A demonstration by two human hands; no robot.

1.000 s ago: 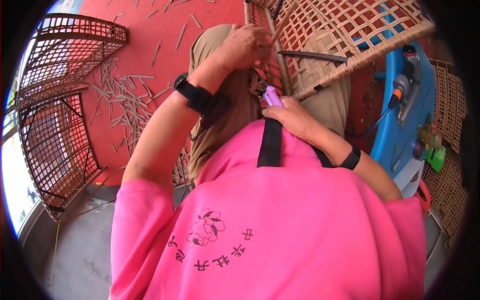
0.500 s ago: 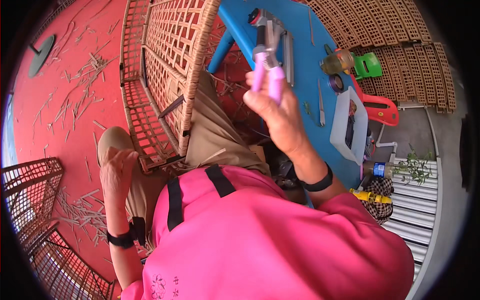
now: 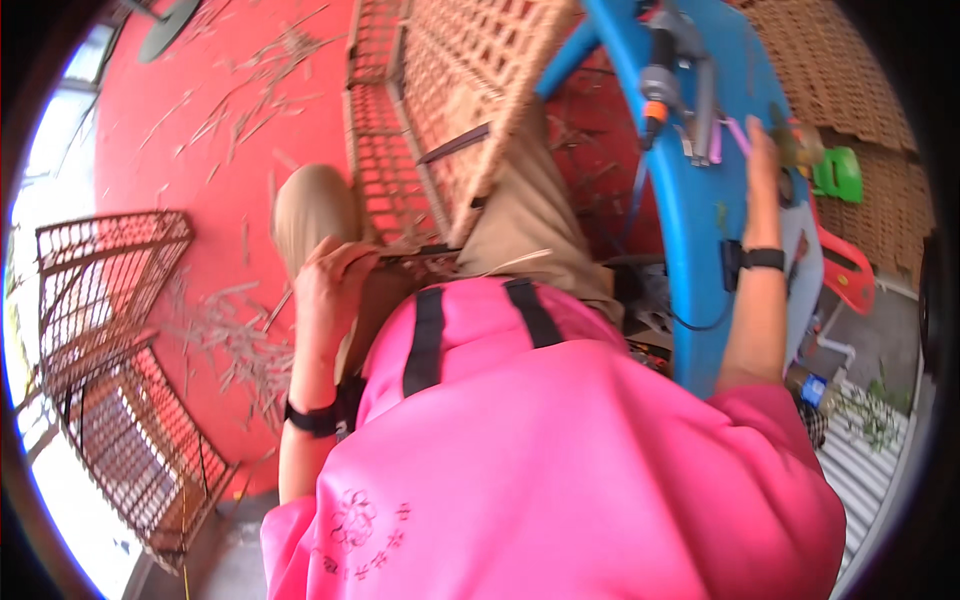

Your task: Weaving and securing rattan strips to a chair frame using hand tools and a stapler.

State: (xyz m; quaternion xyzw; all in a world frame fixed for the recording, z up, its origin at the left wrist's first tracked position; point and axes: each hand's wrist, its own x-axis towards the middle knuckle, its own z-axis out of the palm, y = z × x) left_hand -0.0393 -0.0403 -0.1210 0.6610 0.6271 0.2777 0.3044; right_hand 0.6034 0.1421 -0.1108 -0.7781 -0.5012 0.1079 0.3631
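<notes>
My right hand (image 3: 763, 195) is over the blue table, seen edge-on and blurred, with its fingers stretched out. Beside its fingertips are the pliers' pinkish-purple handles (image 3: 738, 135), with the tool on the tabletop. My left hand (image 3: 332, 290) is by my left knee, at the lower corner of a woven cane basket (image 3: 480, 90). Its fingers are curled inward; whatever they pinch, if anything, is hidden. The basket leans against my legs, its openwork side to the left and a dark strip (image 3: 455, 143) across it.
A black tool with an orange ring (image 3: 655, 108) lies at the edge of the blue table (image 3: 690, 260). Beyond are a green plastic item (image 3: 838, 174) and a red stool (image 3: 848, 270). Cane offcuts (image 3: 240, 340) litter the red floor; dark lattice baskets (image 3: 110, 280) stand at left.
My right hand has lowered the pliers from in front of me to the table, its fingers straightening. The view has shifted left. My left hand stays by the knee.
</notes>
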